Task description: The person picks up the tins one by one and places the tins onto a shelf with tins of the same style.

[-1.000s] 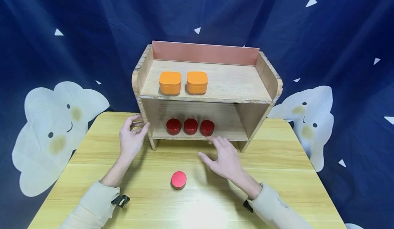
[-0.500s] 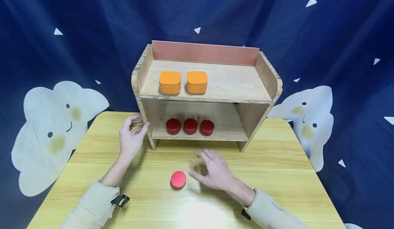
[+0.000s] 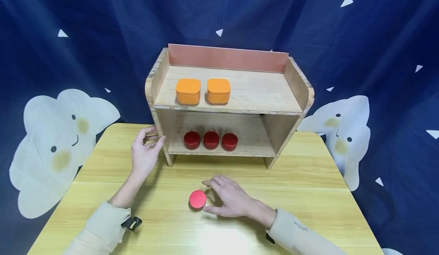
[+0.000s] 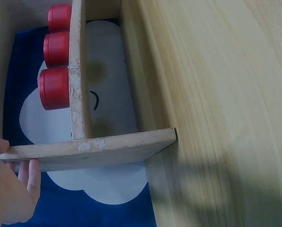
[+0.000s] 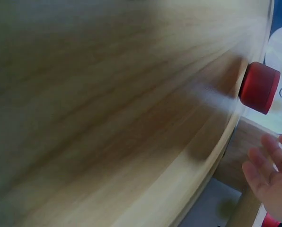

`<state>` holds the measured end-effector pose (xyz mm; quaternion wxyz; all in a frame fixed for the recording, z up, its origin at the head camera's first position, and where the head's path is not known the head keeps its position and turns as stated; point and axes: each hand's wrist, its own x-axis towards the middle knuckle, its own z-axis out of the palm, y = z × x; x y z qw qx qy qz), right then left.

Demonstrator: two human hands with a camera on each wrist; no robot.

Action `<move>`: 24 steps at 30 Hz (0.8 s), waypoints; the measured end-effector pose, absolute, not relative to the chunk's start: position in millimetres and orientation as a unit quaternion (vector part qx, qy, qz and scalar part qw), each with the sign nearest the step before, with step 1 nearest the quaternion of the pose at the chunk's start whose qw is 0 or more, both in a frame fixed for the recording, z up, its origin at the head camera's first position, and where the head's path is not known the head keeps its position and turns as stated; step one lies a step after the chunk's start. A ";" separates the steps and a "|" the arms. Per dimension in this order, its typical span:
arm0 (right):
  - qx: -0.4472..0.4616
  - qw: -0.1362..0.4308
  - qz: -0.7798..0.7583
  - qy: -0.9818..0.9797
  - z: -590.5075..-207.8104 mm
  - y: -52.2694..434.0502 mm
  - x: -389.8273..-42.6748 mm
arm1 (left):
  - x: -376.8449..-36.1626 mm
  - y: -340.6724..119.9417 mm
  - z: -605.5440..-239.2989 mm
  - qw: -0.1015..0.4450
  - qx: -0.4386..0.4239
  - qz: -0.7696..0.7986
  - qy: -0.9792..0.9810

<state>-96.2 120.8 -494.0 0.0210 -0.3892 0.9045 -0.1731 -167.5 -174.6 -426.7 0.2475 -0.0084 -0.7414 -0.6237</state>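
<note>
Right hand (image 3: 229, 199), fingers spread loose, lies just beside a low round red tin (image 3: 197, 199).

The head view looks forward and slightly down from the near edge of the table (image 3: 308, 194), taking in the whole wooden shelf (image 3: 240, 91) at the far side against a blue backdrop (image 3: 68, 37).

The left wrist view sits close to the shelf's left side panel (image 4: 89, 149), rolled sideways, so the table (image 4: 216, 94) fills its right half.

The right wrist view sits low and near the tabletop (image 5: 108, 109), blurred and tilted, facing along the surface.

Head and left wrist views share the three red tins (image 3: 210, 140) (image 4: 56, 56) on the lower shelf. Head and right wrist views share the lone red tin (image 3: 197, 199) (image 5: 259, 87) on the table.
</note>
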 end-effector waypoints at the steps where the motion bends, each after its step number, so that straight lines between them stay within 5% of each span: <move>1: -0.394 0.026 -0.170 0.903 -494.5 119.8 -96.6 | -167.5 -175.0 -426.5 0.247 -0.009 -0.623 -0.742; 24: -0.419 0.067 -0.106 0.899 -503.6 104.3 -110.0 | -168.7 -175.9 -427.8 0.249 -0.015 -0.627 -0.738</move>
